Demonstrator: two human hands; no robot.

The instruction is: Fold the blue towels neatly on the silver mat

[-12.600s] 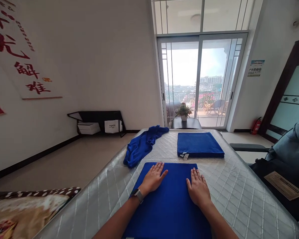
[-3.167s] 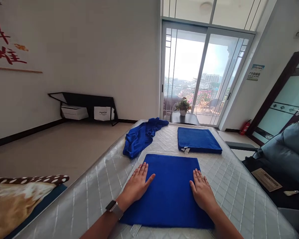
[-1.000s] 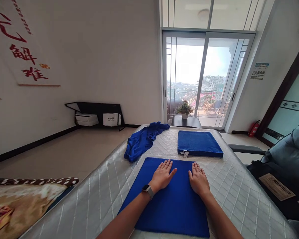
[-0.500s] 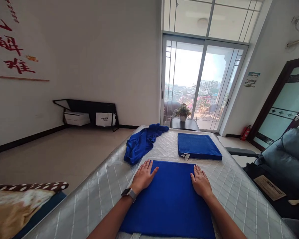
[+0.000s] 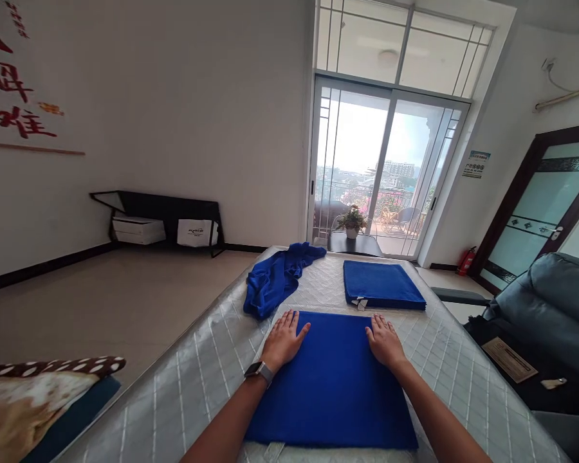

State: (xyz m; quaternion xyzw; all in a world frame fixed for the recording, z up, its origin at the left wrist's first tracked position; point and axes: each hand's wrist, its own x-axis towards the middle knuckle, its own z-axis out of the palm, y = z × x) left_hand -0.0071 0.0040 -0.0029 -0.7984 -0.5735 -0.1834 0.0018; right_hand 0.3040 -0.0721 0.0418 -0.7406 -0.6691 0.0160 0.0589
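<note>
A blue cloth [image 5: 335, 386] lies flat and squared in front of me, with a pale tag at its near left edge. My left hand [image 5: 284, 337], with a watch on the wrist, rests flat on its far left corner, fingers stretched out. On the far right corner lies my right hand [image 5: 386, 339], also flat with the fingers extended. Beyond it is a neat stack of folded blue cloths [image 5: 383, 283] with white tags at its front left corner. A crumpled blue cloth [image 5: 275, 280] sits to the far left.
The cloths lie on a plastic-covered quilted mattress [image 5: 197, 379]. A dark armchair [image 5: 554, 308] stands close on the right, a patterned blanket [image 5: 33, 405] at lower left. Behind the mattress are a potted plant [image 5: 352, 225] on a small dark table and sliding glass doors [image 5: 352, 161].
The view has shifted slightly. Both hands stay flat on the cloth, a little closer together; the cloths look otherwise the same.
</note>
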